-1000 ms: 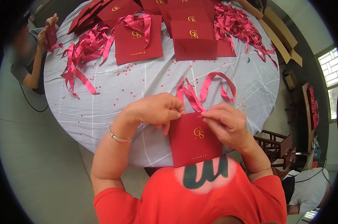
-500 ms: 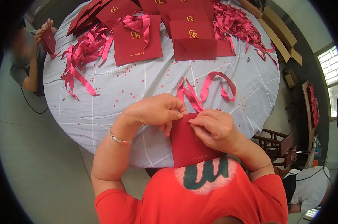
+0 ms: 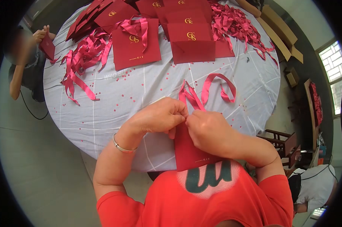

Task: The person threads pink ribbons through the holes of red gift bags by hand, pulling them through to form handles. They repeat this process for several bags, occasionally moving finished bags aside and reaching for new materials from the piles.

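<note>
A dark red paper gift bag [image 3: 190,151] lies flat at the table's near edge, against my shirt. My left hand [image 3: 165,116] is closed in a pinch at the bag's top left corner. Beside it my right hand [image 3: 208,130] is closed over the bag's upper part, its fingertips meeting the left ones. It seems to pinch the end of a pink ribbon [image 3: 207,89], mostly hidden by the fingers. The rest of that ribbon runs from the bag's top edge and loops on the tablecloth beyond.
Finished-looking red bags [image 3: 137,47] stack at the back, between a left ribbon heap [image 3: 84,56] and a right ribbon heap [image 3: 239,26]. Small red dots dot the grey tablecloth [image 3: 118,113]. A person [image 3: 27,68] at left holds another bag. An open carton [image 3: 280,30] stands right.
My right hand has moved up and left to meet my left fingertips at the bag's top. The person at left has lowered one arm.
</note>
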`<state>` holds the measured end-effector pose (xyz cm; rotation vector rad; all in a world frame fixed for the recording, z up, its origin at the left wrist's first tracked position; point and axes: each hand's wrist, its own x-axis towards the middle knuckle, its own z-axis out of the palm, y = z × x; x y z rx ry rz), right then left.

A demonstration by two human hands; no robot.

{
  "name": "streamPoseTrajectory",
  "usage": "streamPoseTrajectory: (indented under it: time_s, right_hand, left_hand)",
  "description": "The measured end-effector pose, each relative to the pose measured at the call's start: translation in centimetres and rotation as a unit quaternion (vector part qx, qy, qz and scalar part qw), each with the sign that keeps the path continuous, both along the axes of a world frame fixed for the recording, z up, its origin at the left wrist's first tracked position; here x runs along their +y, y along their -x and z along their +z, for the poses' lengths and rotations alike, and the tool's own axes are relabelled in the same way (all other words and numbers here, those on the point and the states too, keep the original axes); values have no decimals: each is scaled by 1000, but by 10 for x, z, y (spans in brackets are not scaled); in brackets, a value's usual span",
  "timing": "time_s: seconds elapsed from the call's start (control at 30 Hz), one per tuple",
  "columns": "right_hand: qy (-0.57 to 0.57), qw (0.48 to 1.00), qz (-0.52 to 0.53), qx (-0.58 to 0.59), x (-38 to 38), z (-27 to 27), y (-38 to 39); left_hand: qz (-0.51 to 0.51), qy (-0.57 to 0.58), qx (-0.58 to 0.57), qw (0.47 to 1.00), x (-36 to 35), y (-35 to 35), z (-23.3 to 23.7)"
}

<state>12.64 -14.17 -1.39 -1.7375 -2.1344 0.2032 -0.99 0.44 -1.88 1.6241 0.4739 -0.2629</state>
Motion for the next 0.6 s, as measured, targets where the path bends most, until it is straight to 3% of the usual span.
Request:
streamPoseTrajectory:
  time_s: [0.03, 0.1, 0.17, 0.27, 0.33, 0.37, 0.43, 0.5, 0.57, 0.6]
  right_hand:
    - [-2, 1000, -1, 0, 3, 1, -3]
    - [30, 992, -30, 122, 6, 3, -9]
    - [58, 989, -46, 124, 8, 8, -14]
    - [10, 993, -19, 118, 14, 9, -28]
    - [247, 912, -14, 328, 20, 18, -40]
    - [362, 854, -63, 368, 27, 26, -46]
    - [357, 830, -3, 428, 39, 12, -61]
    - [363, 817, 13, 447, 47, 12, -63]
    - [411, 860, 46, 299, 54, 24, -58]
    - [426, 851, 41, 303, 56, 17, -57]
  left_hand:
    - [-1, -2, 0, 1000, 1, 0, 0]
    - [3, 2, -15, 1000, 1, 1, -1]
    - [-2, -8, -11, 1000, 0, 2, 1]
    - [-3, 1, -11, 1000, -2, 4, 7]
    - [-6, 22, -15, 1000, -5, 3, 12]
    - [0, 1, -18, 1000, -7, 3, 14]
    - [24, 0, -17, 1000, -12, 2, 20]
    - [28, -14, -11, 999, -16, 1, 28]
    - [40, -29, -24, 998, -19, 2, 29]
    - [32, -33, -24, 999, -19, 3, 27]
